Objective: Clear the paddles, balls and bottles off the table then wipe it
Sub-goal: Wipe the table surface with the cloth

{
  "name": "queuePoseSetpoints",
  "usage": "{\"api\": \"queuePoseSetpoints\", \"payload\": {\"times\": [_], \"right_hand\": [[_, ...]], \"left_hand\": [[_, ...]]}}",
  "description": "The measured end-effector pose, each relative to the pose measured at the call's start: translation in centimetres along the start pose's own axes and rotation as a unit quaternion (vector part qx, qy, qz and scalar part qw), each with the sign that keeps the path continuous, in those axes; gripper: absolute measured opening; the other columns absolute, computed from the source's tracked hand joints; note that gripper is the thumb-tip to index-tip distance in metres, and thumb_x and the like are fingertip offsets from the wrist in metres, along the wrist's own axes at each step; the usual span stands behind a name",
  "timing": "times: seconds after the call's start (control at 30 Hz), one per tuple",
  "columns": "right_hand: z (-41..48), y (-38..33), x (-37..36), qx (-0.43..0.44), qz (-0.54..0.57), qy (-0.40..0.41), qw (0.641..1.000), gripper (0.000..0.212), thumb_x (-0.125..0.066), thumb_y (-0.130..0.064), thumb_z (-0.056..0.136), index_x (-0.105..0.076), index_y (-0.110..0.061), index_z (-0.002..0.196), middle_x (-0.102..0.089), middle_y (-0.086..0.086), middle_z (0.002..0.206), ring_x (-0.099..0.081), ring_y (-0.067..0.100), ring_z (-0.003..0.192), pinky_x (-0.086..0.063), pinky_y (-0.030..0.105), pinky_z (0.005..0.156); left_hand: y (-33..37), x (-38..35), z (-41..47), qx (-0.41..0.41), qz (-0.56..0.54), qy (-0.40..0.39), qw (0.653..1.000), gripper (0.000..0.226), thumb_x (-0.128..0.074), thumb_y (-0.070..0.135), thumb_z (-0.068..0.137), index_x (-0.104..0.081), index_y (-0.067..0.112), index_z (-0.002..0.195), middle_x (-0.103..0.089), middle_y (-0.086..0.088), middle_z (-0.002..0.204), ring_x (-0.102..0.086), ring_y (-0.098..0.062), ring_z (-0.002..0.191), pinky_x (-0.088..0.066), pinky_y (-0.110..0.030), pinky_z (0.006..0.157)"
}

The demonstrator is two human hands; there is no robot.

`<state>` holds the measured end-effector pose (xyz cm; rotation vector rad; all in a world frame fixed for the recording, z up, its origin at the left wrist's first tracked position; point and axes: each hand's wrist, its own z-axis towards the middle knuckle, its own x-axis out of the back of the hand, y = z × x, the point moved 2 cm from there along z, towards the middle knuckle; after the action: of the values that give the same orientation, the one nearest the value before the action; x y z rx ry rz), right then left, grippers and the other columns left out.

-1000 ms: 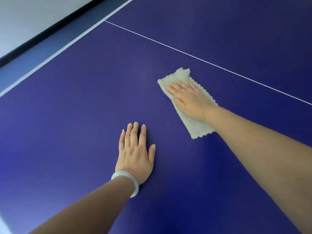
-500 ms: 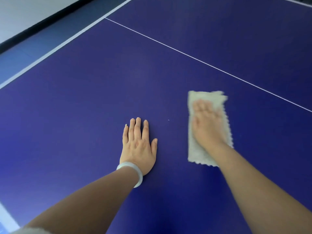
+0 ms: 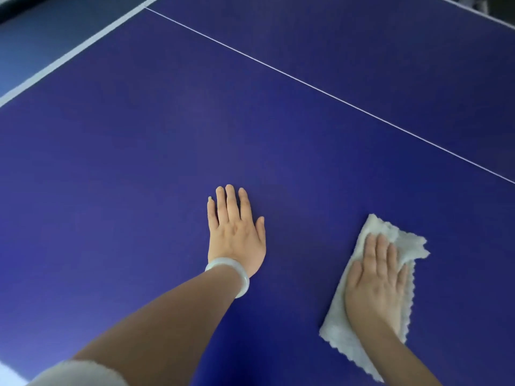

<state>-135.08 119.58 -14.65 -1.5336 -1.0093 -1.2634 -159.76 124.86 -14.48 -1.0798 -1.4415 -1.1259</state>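
The blue table-tennis table (image 3: 139, 168) fills the view. No paddles, balls or bottles show on it. A pale, scallop-edged cloth (image 3: 338, 327) lies flat on the table at the lower right, its far corner bunched up. My right hand (image 3: 376, 285) presses on the cloth with straight fingers. To its left, my left hand (image 3: 237, 232) rests flat on the bare table, fingers straight and together, with a pale bangle (image 3: 232, 270) on the wrist.
A thin white centre line (image 3: 320, 89) crosses the table diagonally behind the hands. The table's white-edged far side (image 3: 75, 51) runs along the upper left, with dark floor beyond it. Another white edge shows at the top right corner.
My right hand has slid the cloth toward me and to the right, from near the centre line down to the lower right. The left hand stays flat in the same spot.
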Motion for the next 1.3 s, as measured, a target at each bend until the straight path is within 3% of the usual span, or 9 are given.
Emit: {"api": "queuePoseSetpoints", "payload": {"times": [0.17,0.37,0.47,0.63,0.9,1.0,1.1,1.17,1.3], "right_hand": [[1.0,-8.6,-1.5,0.013,0.002,-0.007,1.0,0.059,-0.006,-0.037,0.102,0.006,-0.021,0.157,0.01,-0.003,0.165,0.013,0.017,0.152,0.011,0.045,0.123],[1.5,-9.1,-1.7,0.026,-0.003,-0.013,1.0,0.061,-0.001,-0.041,0.099,0.008,-0.024,0.157,0.011,-0.006,0.164,0.015,0.014,0.151,0.01,0.045,0.123],[1.5,-9.2,-1.6,0.024,0.001,-0.014,1.0,0.064,0.004,-0.045,0.095,0.009,-0.025,0.156,0.012,-0.008,0.164,0.016,0.013,0.151,0.01,0.044,0.123],[1.6,-9.4,-1.3,0.024,-0.004,-0.012,1.0,0.063,0.003,-0.045,0.095,0.008,-0.026,0.156,0.011,-0.008,0.164,0.015,0.012,0.151,0.011,0.043,0.123],[10.7,-15.3,-0.3,0.005,0.004,-0.015,1.0,0.057,-0.013,-0.032,0.103,-0.002,-0.021,0.158,0.001,-0.001,0.167,0.005,0.019,0.153,0.004,0.049,0.123],[9.4,-21.3,-1.1,0.21,-0.031,-0.023,0.977,0.056,-0.014,-0.03,0.104,-0.005,-0.024,0.159,-0.002,-0.004,0.167,0.005,0.017,0.153,0.004,0.047,0.123],[2.3,-21.9,-1.7,0.484,-0.092,-0.059,0.868,0.054,-0.018,-0.033,0.105,-0.01,-0.026,0.158,-0.005,-0.007,0.166,0.004,0.014,0.153,0.0,0.044,0.124],[1.0,-18.3,-1.3,0.545,-0.105,-0.082,0.828,0.054,-0.024,-0.031,0.104,-0.015,-0.025,0.157,-0.01,-0.007,0.165,-0.002,0.014,0.153,-0.004,0.043,0.124],[6.0,-10.9,-0.2,0.315,-0.078,-0.025,0.946,0.054,-0.016,-0.034,0.102,-0.013,-0.027,0.156,-0.019,-0.002,0.164,-0.01,0.016,0.153,-0.008,0.045,0.124]], "left_hand": [[-0.1,0.1,0.0,-0.014,0.002,-0.006,1.0,0.068,-0.009,0.045,0.101,-0.007,0.005,0.156,-0.006,-0.019,0.163,0.002,-0.036,0.151,0.0,-0.051,0.122],[-3.3,2.0,0.0,-0.091,-0.123,-0.021,0.988,0.064,-0.017,0.046,0.101,-0.035,0.01,0.15,-0.025,-0.015,0.159,-0.013,-0.031,0.15,-0.006,-0.042,0.123],[-8.9,2.7,0.7,-0.112,-0.09,0.029,0.989,0.064,-0.022,0.045,0.099,-0.046,0.005,0.143,-0.038,-0.017,0.152,-0.028,-0.034,0.145,-0.02,-0.046,0.12],[-17.7,2.7,1.7,-0.076,-0.016,0.022,0.997,0.067,-0.019,0.047,0.098,-0.037,0.007,0.149,-0.034,-0.017,0.154,-0.025,-0.033,0.146,-0.017,-0.046,0.121],[-19.0,2.3,1.4,-0.086,0.015,0.015,0.996,0.064,-0.01,0.045,0.101,-0.022,0.014,0.156,-0.02,-0.009,0.162,-0.013,-0.025,0.151,-0.011,-0.044,0.123],[-19.0,2.4,1.3,-0.092,0.014,0.012,0.996,0.065,-0.007,0.044,0.1,-0.018,0.014,0.157,-0.016,-0.008,0.163,-0.008,-0.024,0.152,-0.009,-0.043,0.123],[-19.0,2.6,1.3,-0.092,0.012,0.007,0.996,0.066,-0.005,0.044,0.099,-0.014,0.015,0.157,-0.013,-0.007,0.164,-0.005,-0.023,0.152,-0.005,-0.041,0.124],[-19.0,2.5,1.4,-0.093,0.014,0.002,0.996,0.066,-0.004,0.044,0.099,-0.013,0.015,0.158,-0.011,-0.007,0.164,-0.004,-0.023,0.152,-0.005,-0.042,0.124],[-18.9,2.5,1.3,-0.09,0.021,-0.003,0.996,0.066,-0.002,0.043,0.099,-0.011,0.015,0.158,-0.01,-0.007,0.164,-0.004,-0.024,0.152,-0.005,-0.043,0.124]]}}
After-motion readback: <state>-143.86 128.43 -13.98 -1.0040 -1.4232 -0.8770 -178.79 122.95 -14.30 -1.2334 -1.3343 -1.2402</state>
